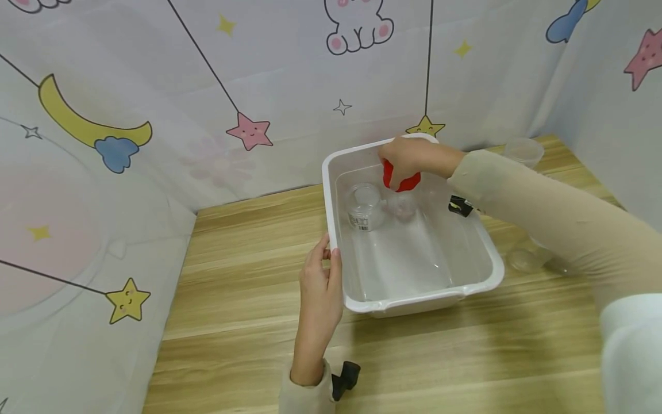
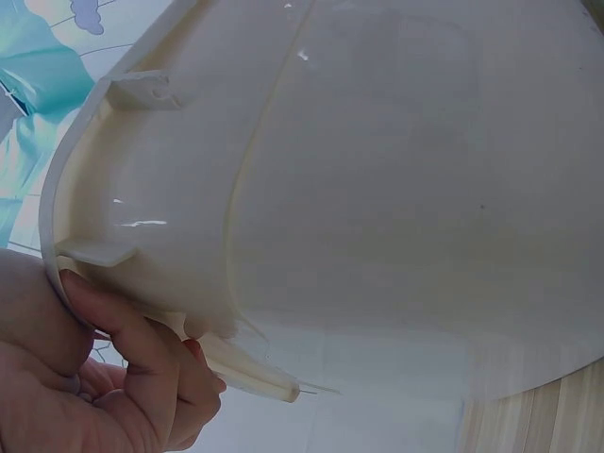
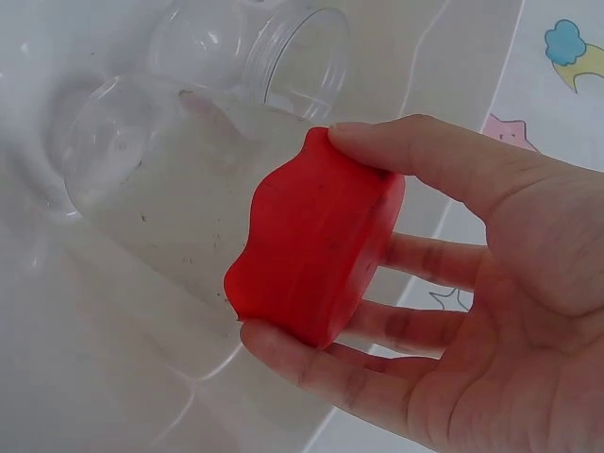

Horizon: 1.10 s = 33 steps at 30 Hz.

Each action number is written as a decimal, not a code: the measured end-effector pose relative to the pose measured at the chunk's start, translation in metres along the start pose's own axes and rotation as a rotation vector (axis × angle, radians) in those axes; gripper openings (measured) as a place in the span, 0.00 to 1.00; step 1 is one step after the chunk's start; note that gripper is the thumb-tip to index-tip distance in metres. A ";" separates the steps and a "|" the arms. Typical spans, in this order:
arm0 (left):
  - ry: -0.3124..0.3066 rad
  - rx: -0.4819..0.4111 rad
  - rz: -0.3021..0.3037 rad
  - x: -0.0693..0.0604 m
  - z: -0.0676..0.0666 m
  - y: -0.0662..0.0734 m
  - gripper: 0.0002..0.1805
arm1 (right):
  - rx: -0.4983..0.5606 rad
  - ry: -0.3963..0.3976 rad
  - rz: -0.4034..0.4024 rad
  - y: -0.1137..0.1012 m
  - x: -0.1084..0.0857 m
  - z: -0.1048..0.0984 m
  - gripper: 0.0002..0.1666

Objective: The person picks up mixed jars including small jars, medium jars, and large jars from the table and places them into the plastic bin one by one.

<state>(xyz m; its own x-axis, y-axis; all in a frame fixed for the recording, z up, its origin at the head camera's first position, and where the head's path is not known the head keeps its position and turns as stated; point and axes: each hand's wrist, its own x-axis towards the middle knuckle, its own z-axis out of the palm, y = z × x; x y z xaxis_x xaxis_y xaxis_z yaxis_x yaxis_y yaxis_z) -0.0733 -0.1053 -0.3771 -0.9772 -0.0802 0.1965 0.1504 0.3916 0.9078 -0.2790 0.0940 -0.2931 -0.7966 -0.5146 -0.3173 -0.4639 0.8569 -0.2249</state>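
Two grips: left hand point(image 1: 320, 287), white rectangular plastic tub point(image 1: 327, 184); right hand point(image 1: 402, 156), red-capped clear plastic jar point(image 3: 165, 198), mid-frame; apparent placement likely requires release.

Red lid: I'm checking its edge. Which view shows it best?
The right wrist view: the red lid, held by the right hand, appears large, its wavy edge clear. Head shows it small, partly hand-covered; left wrist doesn't show it.

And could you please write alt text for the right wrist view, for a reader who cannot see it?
The fingers of a right hand hold the red cap of a clear jar inside a white tub. Another clear container sits beside it, and a patterned sheet shows at the right.
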 end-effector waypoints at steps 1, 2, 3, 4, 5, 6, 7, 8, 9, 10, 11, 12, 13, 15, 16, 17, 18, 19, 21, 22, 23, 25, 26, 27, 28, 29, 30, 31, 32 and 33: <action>0.000 -0.002 -0.001 0.000 0.000 0.000 0.23 | 0.000 0.000 0.000 0.000 0.001 0.001 0.23; 0.000 -0.003 0.000 0.000 0.000 -0.001 0.23 | 0.001 -0.001 -0.002 0.000 0.001 0.001 0.23; 0.000 -0.001 -0.001 0.000 0.000 -0.001 0.23 | 0.002 -0.001 -0.002 0.001 0.002 0.002 0.23; 0.001 0.001 -0.001 0.000 0.000 -0.001 0.24 | 0.004 0.000 -0.004 0.001 0.003 0.002 0.23; 0.002 0.002 -0.001 0.000 0.000 -0.001 0.24 | 0.007 0.002 -0.007 0.001 0.004 0.003 0.23; 0.002 0.002 0.000 0.000 0.000 -0.001 0.24 | 0.011 0.003 -0.009 0.002 0.004 0.004 0.23; 0.003 0.003 0.001 0.000 0.001 -0.001 0.23 | 0.013 0.005 -0.008 0.002 0.005 0.004 0.23; 0.003 0.004 0.001 0.000 0.001 -0.002 0.23 | 0.015 0.007 -0.008 0.002 0.005 0.005 0.23; 0.003 0.005 0.002 0.000 0.001 -0.002 0.23 | 0.016 0.010 -0.007 0.003 0.006 0.005 0.23; 0.003 0.004 0.004 0.000 0.001 -0.002 0.23 | 0.017 0.013 -0.008 0.003 0.007 0.006 0.23; 0.003 0.004 0.005 0.000 0.001 -0.002 0.23 | 0.016 0.014 -0.006 0.003 0.007 0.006 0.23; 0.003 0.005 0.005 0.000 0.001 -0.002 0.23 | 0.017 0.015 -0.004 0.003 0.007 0.006 0.23; 0.003 0.005 0.005 0.000 0.000 -0.001 0.23 | 0.018 0.015 -0.001 0.003 0.008 0.007 0.23; 0.002 0.002 0.004 0.000 0.000 -0.001 0.24 | 0.022 0.014 0.001 0.003 0.009 0.007 0.23; 0.001 0.002 0.002 0.000 0.000 -0.001 0.24 | 0.025 0.014 0.003 0.003 0.009 0.008 0.23; 0.001 0.002 0.001 0.000 0.000 -0.001 0.24 | 0.028 0.012 0.008 0.003 0.009 0.008 0.23; 0.001 -0.001 0.000 0.000 0.000 -0.001 0.24 | 0.031 0.013 0.010 0.002 0.010 0.008 0.23; 0.000 -0.003 -0.002 0.000 0.000 -0.001 0.24 | 0.032 0.015 0.010 0.002 0.011 0.009 0.23; -0.001 -0.004 -0.005 -0.001 -0.001 -0.001 0.24 | 0.037 0.020 0.014 0.001 0.011 0.009 0.22; -0.001 -0.004 -0.005 -0.001 -0.001 -0.001 0.24 | 0.039 0.020 0.018 0.001 0.012 0.010 0.22; -0.001 -0.005 -0.007 0.000 -0.001 -0.001 0.24 | 0.039 0.021 0.020 0.001 0.013 0.011 0.22; -0.001 -0.005 -0.009 -0.001 -0.001 -0.001 0.24 | 0.035 0.024 0.017 0.001 0.014 0.012 0.22; -0.001 -0.006 -0.009 -0.001 -0.001 -0.001 0.24 | 0.032 0.022 0.020 0.001 0.014 0.013 0.22; -0.001 -0.006 -0.009 -0.001 -0.001 -0.001 0.24 | 0.029 0.023 0.021 0.002 0.015 0.014 0.22; -0.002 -0.007 -0.009 -0.001 -0.001 -0.001 0.24 | 0.027 0.022 0.022 0.002 0.015 0.014 0.22; -0.002 -0.007 -0.009 -0.001 -0.001 -0.001 0.24 | 0.023 0.024 0.021 0.002 0.015 0.015 0.22; -0.003 -0.008 -0.007 -0.001 -0.001 -0.002 0.24 | 0.022 0.024 0.023 0.002 0.016 0.016 0.23; -0.004 -0.009 -0.006 -0.001 -0.001 -0.002 0.24 | 0.019 0.024 0.028 0.003 0.016 0.016 0.23; -0.004 -0.010 -0.005 -0.001 -0.001 -0.002 0.24 | 0.018 0.023 0.031 0.003 0.017 0.016 0.22; -0.004 -0.010 -0.005 -0.001 -0.001 -0.002 0.24 | 0.019 0.021 0.032 0.003 0.017 0.017 0.22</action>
<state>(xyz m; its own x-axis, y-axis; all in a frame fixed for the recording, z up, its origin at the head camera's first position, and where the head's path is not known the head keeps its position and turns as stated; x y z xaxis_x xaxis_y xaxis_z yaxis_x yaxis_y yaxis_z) -0.0727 -0.1069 -0.3785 -0.9785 -0.0783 0.1908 0.1473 0.3823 0.9122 -0.2877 0.0871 -0.3147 -0.8192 -0.4857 -0.3049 -0.4306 0.8721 -0.2322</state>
